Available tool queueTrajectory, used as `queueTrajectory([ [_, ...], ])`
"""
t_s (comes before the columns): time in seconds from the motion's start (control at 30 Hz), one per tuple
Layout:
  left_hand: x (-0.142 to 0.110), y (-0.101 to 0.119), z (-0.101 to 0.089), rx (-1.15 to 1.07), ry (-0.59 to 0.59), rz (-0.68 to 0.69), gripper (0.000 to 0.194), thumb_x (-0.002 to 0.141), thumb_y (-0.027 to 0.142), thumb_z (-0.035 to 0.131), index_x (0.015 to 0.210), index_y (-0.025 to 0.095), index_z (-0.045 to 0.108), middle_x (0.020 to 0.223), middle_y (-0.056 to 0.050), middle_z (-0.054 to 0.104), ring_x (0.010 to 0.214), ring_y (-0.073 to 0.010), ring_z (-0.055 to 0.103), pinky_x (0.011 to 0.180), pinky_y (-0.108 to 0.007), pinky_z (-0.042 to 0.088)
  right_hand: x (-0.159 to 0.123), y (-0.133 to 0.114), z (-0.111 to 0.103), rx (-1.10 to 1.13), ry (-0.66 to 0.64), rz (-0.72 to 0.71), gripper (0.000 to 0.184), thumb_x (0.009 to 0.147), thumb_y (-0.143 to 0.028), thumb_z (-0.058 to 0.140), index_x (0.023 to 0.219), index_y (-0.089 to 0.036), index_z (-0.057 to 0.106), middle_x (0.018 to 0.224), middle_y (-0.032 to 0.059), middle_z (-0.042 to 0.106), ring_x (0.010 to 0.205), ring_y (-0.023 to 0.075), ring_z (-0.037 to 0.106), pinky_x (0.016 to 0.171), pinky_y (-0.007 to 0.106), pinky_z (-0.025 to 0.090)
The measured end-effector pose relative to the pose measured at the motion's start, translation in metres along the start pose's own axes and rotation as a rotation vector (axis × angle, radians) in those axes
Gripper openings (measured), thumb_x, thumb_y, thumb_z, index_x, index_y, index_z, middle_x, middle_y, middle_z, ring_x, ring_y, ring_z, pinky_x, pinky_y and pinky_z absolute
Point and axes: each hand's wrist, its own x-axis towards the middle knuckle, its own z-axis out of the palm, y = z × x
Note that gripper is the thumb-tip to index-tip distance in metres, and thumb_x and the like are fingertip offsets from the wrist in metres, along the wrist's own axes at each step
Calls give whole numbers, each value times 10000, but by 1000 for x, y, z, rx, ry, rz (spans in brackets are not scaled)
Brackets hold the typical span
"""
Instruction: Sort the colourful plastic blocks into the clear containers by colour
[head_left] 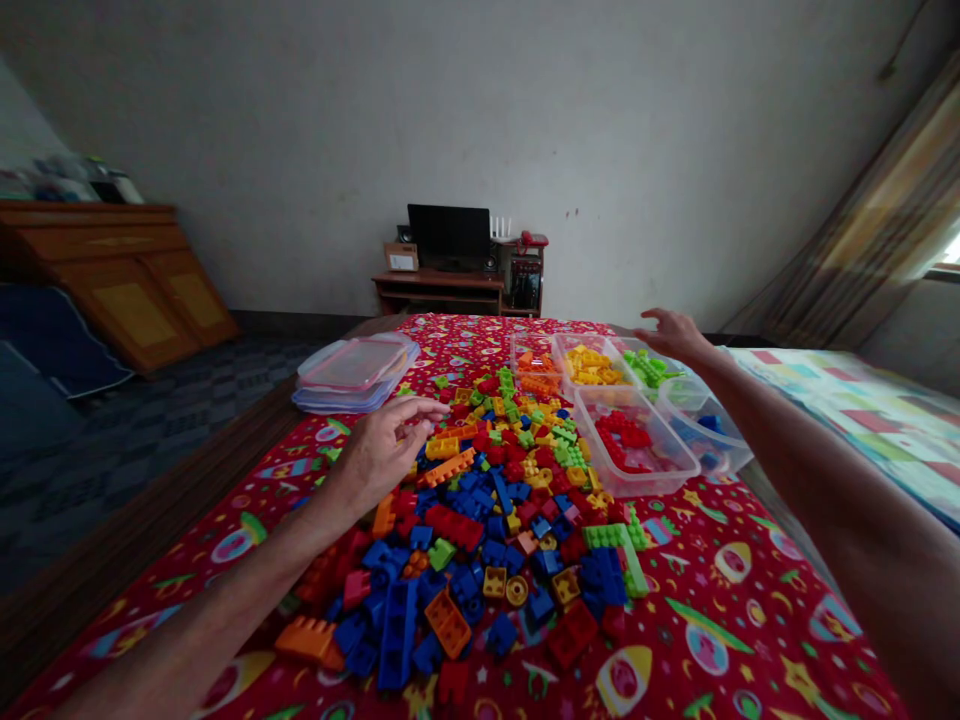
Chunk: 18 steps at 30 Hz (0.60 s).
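A large heap of toy building blocks (480,500) in blue, red, yellow, orange and green lies on the table. My left hand (384,445) hovers over its left side, fingers loosely bent, thumb apart from the forefinger, nothing visible between them. An orange block (448,467) lies just beyond that thumb. Over at the back right, my right hand (670,335) is raised above the box of green blocks (646,368), fingers apart and holding nothing that I can see. Nearby stand clear boxes of yellow blocks (591,366), orange blocks (538,372), red blocks (624,440) and blue blocks (709,425).
Stacked plastic lids (356,372) sit at the table's back left. A red patterned cloth (675,650) covers the table. Beyond it, a desk (442,282) with a monitor (450,235) stands against the wall. A wooden cabinet (127,265) is left, a bed (855,400) right.
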Motion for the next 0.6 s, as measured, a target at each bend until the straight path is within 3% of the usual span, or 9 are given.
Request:
queueTrajectory([
  [0.07, 2, -2, -3, 63, -18, 22, 330, 866, 340, 453, 1053, 173, 668, 1069, -92, 683, 972, -231, 646, 804, -339, 559, -19, -22, -4, -63, -42, 31, 115, 824, -257, 609, 891, -195, 679, 706, 71, 641, 783, 297, 661, 769, 504, 489],
  [0.13, 3, -4, -9, 136, -33, 47, 358, 883, 365, 432, 1091, 178, 657, 1125, -96, 669, 1032, -241, 624, 862, -354, 536, -52, -53, -10, -73, -101, -45, 178, 861, -242, 552, 978, -201, 680, 833, 93, 694, 760, 264, 669, 756, 459, 509],
  [0.2, -1, -8, -18, 210, -54, 69, 413, 904, 411, 399, 1158, 179, 629, 1198, -104, 645, 1108, -254, 592, 963, -391, 478, -98, -86, -17, 22, -187, -204, 255, 901, -281, 501, 1075, -190, 664, 953, 118, 708, 725, 230, 676, 694, 406, 537],
  [0.27, -15, -15, -29, 288, -113, 77, 497, 913, 475, 371, 1273, 188, 556, 1312, -106, 583, 1210, -272, 530, 1052, -429, 394, -149, -113, -23, 59, -320, -460, 342, 910, -325, 505, 1231, -247, 594, 1232, 121, 627, 1007, 253, 647, 833, 419, 534],
  [0.33, -40, -26, -42, 357, -235, 46, 607, 904, 546, 359, 1418, 228, 401, 1470, -85, 429, 1327, -289, 418, 1090, -450, 344, -196, -131, -29, 51, -468, -659, 502, 890, -382, 549, 1379, -311, 460, 1465, 103, 419, 1280, 268, 475, 969, 434, 484],
  [0.43, -94, -43, -63, 460, -349, 24, 764, 839, 660, 404, 1493, 302, 237, 1553, -55, 274, 1393, -348, 293, 1084, -501, 337, -244, -143, -33, 1, -568, -866, 667, 823, -544, 590, 1431, -365, 383, 1535, 111, 286, 1398, 299, 293, 1054, 492, 400],
  [0.53, -145, -51, -74, 495, -391, -21, 941, 758, 740, 463, 1511, 338, 68, 1585, -62, 149, 1390, -402, 267, 1047, -527, 377, -257, -144, -29, -15, -576, -971, 650, 826, -571, 564, 1425, -391, 385, 1525, 114, 303, 1407, 291, 272, 1074, 524, 355],
  [0.6, -166, -49, -71, 486, -414, -7, 1092, 662, 803, 518, 1509, 340, 8, 1591, -89, 90, 1391, -444, 227, 1028, -565, 380, -253, -144, -21, -27, -586, -1025, 620, 858, -553, 528, 1432, -373, 379, 1518, 131, 315, 1411, 285, 263, 1084, 541, 326],
])
